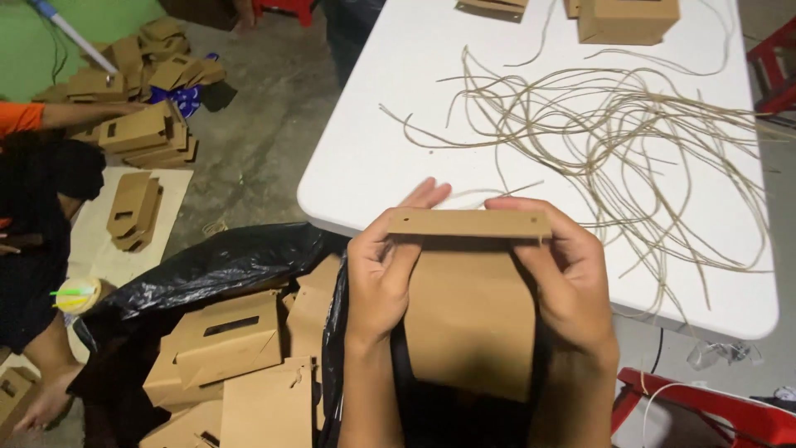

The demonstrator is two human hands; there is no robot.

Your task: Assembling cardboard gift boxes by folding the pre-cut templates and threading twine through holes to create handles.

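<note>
A brown kraft paper bag with a folded-over top flap is held upright in front of me, over the near edge of a white table. My left hand grips its left side, thumb on the front below the flap. My right hand grips the right side, fingers curled over the flap's right end. A small hole shows near the right end of the flap. Both hands are closed on the bag.
Many loose tan paper cords lie tangled on the table. A black plastic sack at lower left holds several brown bags. More bags are stacked on the floor beside another person's arm. A red stool stands at lower right.
</note>
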